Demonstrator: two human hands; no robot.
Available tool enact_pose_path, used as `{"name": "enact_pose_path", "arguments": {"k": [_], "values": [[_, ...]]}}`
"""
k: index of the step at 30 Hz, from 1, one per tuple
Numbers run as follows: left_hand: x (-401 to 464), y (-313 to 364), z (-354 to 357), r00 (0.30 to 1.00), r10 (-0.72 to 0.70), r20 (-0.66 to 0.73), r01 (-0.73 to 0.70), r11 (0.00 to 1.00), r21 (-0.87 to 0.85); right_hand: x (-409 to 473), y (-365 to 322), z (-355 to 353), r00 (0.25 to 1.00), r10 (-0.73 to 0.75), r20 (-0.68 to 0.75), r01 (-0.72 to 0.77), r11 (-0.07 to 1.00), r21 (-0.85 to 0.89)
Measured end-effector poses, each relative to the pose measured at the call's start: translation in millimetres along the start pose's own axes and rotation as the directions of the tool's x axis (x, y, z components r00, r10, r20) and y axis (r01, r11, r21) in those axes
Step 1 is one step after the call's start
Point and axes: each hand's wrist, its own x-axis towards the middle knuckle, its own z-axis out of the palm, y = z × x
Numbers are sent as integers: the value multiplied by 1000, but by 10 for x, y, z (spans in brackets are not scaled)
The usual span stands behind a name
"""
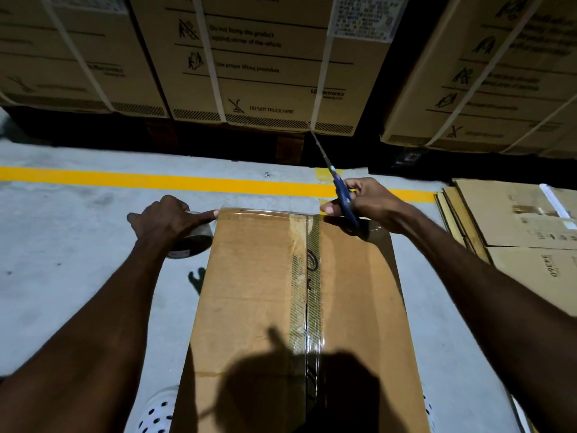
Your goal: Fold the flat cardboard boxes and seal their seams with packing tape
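A folded cardboard box [256, 292] stands on the floor in front of me, its centre seam covered by clear packing tape [307, 276]. Another strip of tape runs along its far edge. My left hand [165, 218] grips a roll of clear tape [192, 242] at the box's far left corner, index finger pointing at that edge. My right hand [368, 203] grips a blue-handled cutter [342, 195] at the far right corner, its blade pointing up and away. The thumb presses near the tape's end.
A stack of flat cardboard boxes [512, 220] lies on the floor at the right. Large strapped cartons [259, 64] on pallets stand beyond a yellow floor line [156, 179]. My spotted shoes [156, 410] show beside the box's near corners. Grey concrete floor lies at the left.
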Motion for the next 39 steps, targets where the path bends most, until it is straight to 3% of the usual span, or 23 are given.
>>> {"name": "enact_pose_path", "arguments": {"k": [6, 9, 18, 23, 27, 34, 36, 39], "values": [[59, -43, 40, 1000, 10, 11, -9, 999, -50, 156, -54, 482, 996, 17, -90, -1, 984, 180], [59, -19, 20, 1000, 13, 9, -13, 1000, -4, 170, -25, 484, 996, 23, -88, -7, 983, 186], [50, -34, 68, 1000, 4, 12, -4, 999, -46, 233, -190, 360, 999, -31, -21, 25, 975, -222], [18, -37, 76, 1000, -12, 12, 13, 999, -51, 399, -226, 818, 991, -127, -49, 123, 988, -91], [12, -36, 42, 999, -19, 46, 21, 999, -41, 461, -166, 850, 991, -136, -17, 132, 979, -153], [-45, 4, 65, 999, 7, 52, -3, 997, -77, 303, -358, 691, 978, -41, 203, 103, 946, -307], [-55, -6, 74, 998, 4, 62, 1, 997, -81, 304, -407, 727, 979, -63, 194, 109, 966, -234], [-49, -6, 83, 998, -3, 67, 9, 996, -91, 359, -475, 1000, 994, -92, 60, 92, 996, 2]]}}
